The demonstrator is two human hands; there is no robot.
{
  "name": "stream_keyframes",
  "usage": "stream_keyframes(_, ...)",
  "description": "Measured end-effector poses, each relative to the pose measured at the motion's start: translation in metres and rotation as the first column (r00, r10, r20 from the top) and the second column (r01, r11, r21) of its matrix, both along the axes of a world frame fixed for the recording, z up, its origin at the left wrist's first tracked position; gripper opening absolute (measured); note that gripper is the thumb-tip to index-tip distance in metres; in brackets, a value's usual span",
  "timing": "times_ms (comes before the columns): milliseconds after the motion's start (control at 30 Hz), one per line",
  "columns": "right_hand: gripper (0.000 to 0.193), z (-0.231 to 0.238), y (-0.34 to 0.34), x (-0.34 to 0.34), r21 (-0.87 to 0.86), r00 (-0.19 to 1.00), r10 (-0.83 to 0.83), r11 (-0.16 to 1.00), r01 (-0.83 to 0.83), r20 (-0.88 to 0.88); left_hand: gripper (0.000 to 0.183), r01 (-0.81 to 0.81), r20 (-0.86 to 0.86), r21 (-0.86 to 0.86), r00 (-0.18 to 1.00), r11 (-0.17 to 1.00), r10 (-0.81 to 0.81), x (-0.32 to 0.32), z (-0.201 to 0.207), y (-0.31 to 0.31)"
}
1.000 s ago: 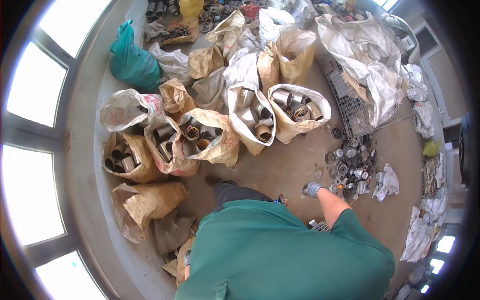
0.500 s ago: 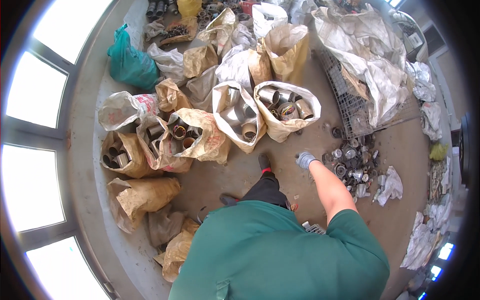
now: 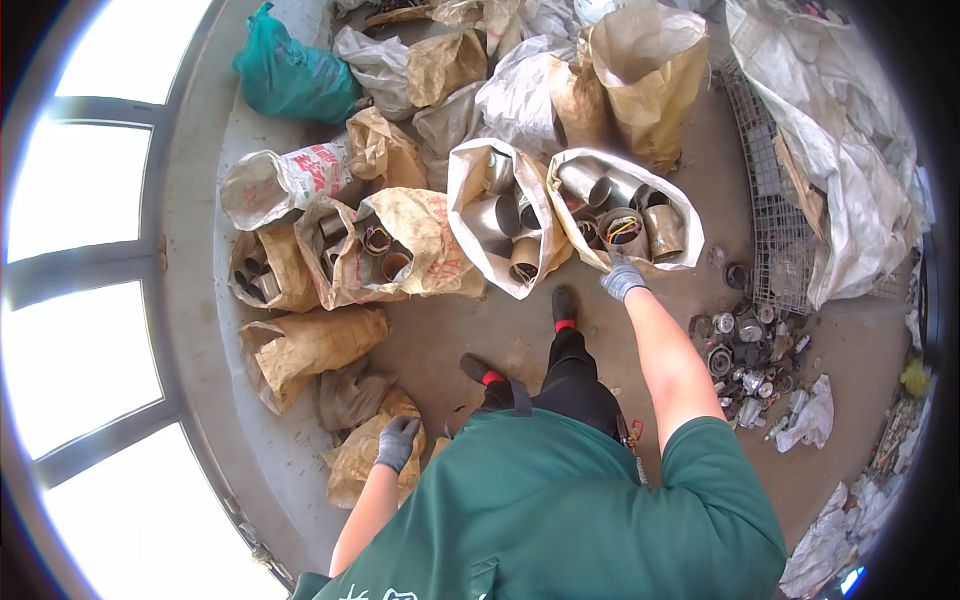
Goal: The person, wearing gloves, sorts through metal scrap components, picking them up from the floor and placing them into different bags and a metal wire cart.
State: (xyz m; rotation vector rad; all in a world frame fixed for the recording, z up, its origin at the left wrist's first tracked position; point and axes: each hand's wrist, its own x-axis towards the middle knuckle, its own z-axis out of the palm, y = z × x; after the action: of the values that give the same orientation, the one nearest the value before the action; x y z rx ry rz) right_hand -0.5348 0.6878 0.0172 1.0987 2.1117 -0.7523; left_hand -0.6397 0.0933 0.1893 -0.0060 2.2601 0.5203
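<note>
My right hand (image 3: 624,279), in a grey glove, is closed at the near rim of an open white sack (image 3: 588,258). That sack holds several metal cylinders (image 3: 664,230) and one canister with coloured wires (image 3: 622,230) showing in its mouth. Touching it on the left stands another white sack (image 3: 463,205) with similar metal tubes inside. My left hand (image 3: 398,443), gloved in grey too, hangs low at the left with its fingers curled and nothing visible in them. Below it lies a crumpled brown sack (image 3: 352,470); whether the two touch, I cannot tell.
More brown sacks (image 3: 430,240) with cylinders stand to the left, by a pale ledge under windows. A teal bag (image 3: 295,75) lies at the far left. Loose metal parts (image 3: 748,350) are heaped on the floor at right, near a wire cage (image 3: 775,220) under white sheeting (image 3: 850,130).
My right hand has moved from above the floor by the parts heap to the white sack's rim. My left hand has come into view. The view has shifted, and my feet stand differently.
</note>
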Motion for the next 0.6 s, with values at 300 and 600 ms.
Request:
stream_keyframes(300,0.06,0.013,-0.021,0.015,0.265,0.947,-0.247,0.918,0.296,-0.204,0.033,0.369,0.056,0.129,0.924,0.921,-0.378,-0.059,-0.066,0.209)
stream_keyframes(600,0.026,0.019,0.026,0.053,0.184,0.945,0.299,0.944,-0.273,-0.131,0.033,0.715,-0.232,0.153,0.697,0.682,-0.678,-0.103,-0.111,0.489)
